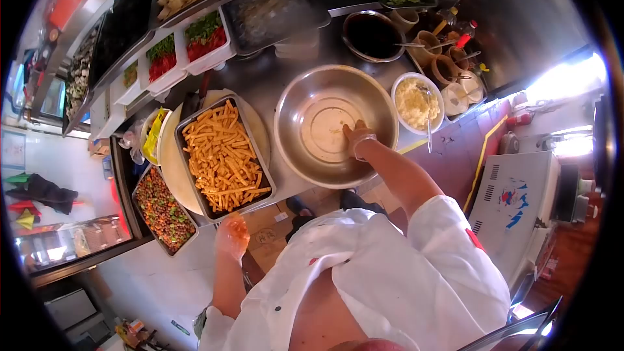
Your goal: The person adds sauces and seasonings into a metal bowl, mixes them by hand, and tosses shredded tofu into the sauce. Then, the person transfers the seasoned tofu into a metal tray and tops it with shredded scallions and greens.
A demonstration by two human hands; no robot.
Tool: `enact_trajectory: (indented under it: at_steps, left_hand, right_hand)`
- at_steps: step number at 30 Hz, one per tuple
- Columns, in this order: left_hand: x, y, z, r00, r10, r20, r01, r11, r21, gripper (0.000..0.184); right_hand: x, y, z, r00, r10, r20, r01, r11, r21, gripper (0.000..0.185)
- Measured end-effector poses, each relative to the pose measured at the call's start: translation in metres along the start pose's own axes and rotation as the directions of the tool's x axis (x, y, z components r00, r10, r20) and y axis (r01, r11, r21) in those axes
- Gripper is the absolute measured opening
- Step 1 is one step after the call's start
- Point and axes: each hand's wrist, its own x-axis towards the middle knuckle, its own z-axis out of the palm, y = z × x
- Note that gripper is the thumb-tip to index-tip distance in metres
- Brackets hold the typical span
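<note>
My right hand (361,139), in a clear glove, reaches into a large steel mixing bowl (294,149). Its fingers are apart near the inner wall, with nothing visible in them. A few small crumbs lie on the bowl's bottom. My left hand (233,236), in a glove stained orange, hangs just below the near edge of a metal tray of golden strips that look like fries (224,159). That hand is blurred, so its fingers cannot be made out. The tray rests on a round cutting board (170,169).
A white bowl of pale mash (418,104) with a spoon stands right of the steel bowl. Behind are a bowl of dark sauce (372,36), seasoning pots (444,68) and white tubs of chopped vegetables (207,42). A tray of diced mix (164,211) sits at left.
</note>
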Motion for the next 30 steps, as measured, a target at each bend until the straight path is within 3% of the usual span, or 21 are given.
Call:
enact_trajectory:
  at_steps: [2,4,5,7,8,9,11,13,14,16,19,20,21,24,27,30]
  left_hand:
    - [-0.016,0.008,0.014,0.991,0.134,0.001,-0.132,0.975,0.181,0.019]
    - [-0.017,0.020,0.077,0.937,0.333,0.107,-0.345,0.835,0.428,0.031]
    - [-0.016,0.026,0.118,0.897,0.408,0.171,-0.432,0.727,0.534,0.037]
    - [-0.007,0.030,0.217,0.875,0.449,0.182,-0.407,0.478,0.778,0.054]
    - [0.011,0.032,0.257,0.860,0.424,0.283,-0.442,0.344,0.828,0.060]
    - [0.044,0.043,0.292,0.872,0.320,0.370,-0.420,0.101,0.902,0.057]
    - [0.076,0.049,0.385,0.848,0.285,0.446,-0.411,-0.176,0.894,0.053]
    - [0.181,0.057,0.414,0.677,0.429,0.598,-0.450,-0.402,0.798,0.057]
    - [0.212,0.062,0.441,0.633,0.427,0.645,-0.438,-0.490,0.754,0.061]
    - [0.258,0.076,0.486,0.646,0.211,0.734,-0.344,-0.778,0.526,0.068]
    - [0.266,0.057,0.547,0.735,0.332,0.591,-0.152,-0.769,0.620,0.069]
    - [0.335,0.061,0.537,0.681,0.399,0.614,-0.164,-0.734,0.659,0.077]
    - [0.352,0.062,0.546,0.686,0.383,0.619,-0.155,-0.754,0.639,0.078]
    - [0.414,0.071,0.549,0.659,0.352,0.665,-0.125,-0.820,0.559,0.078]
    - [0.432,0.088,0.545,0.780,0.130,0.612,-0.203,-0.873,0.444,0.075]
    - [0.350,0.076,0.559,0.844,-0.252,0.473,-0.266,-0.963,-0.037,0.071]
  right_hand:
    - [0.009,0.008,0.013,0.998,-0.026,-0.052,0.026,1.000,0.009,0.076]
    - [0.015,0.016,0.018,0.996,-0.043,-0.076,0.043,0.999,0.001,0.072]
    - [0.013,0.017,0.013,0.996,-0.051,-0.071,0.050,0.999,-0.013,0.070]
    - [0.013,0.015,0.012,0.997,-0.063,-0.046,0.061,0.998,-0.031,0.067]
    - [0.016,0.016,0.013,0.997,-0.066,-0.029,0.065,0.997,-0.037,0.065]
    - [0.021,0.016,0.013,0.998,-0.068,-0.016,0.068,0.997,-0.043,0.062]
    - [0.016,0.016,0.005,0.999,-0.041,0.013,0.041,0.999,0.013,0.057]
    - [0.021,0.020,0.006,1.000,-0.016,-0.012,0.017,0.999,0.050,0.053]
    - [0.021,0.019,0.013,0.999,-0.009,-0.047,0.012,0.998,0.059,0.052]
    - [0.021,0.022,0.020,0.994,-0.019,-0.104,0.026,0.997,0.071,0.049]
    - [0.021,0.026,0.025,0.986,-0.038,-0.164,0.052,0.996,0.077,0.045]
    - [0.022,0.024,0.030,0.983,-0.029,-0.179,0.043,0.996,0.074,0.043]
    - [0.024,0.021,0.033,0.981,-0.024,-0.191,0.038,0.997,0.069,0.040]
    - [0.023,0.022,0.011,1.000,-0.024,-0.010,0.025,0.976,0.218,0.041]
    - [0.022,0.024,-0.006,0.995,-0.037,0.088,0.019,0.981,0.195,0.043]
    - [0.034,0.015,0.000,0.990,-0.026,0.141,0.010,0.994,0.112,0.045]
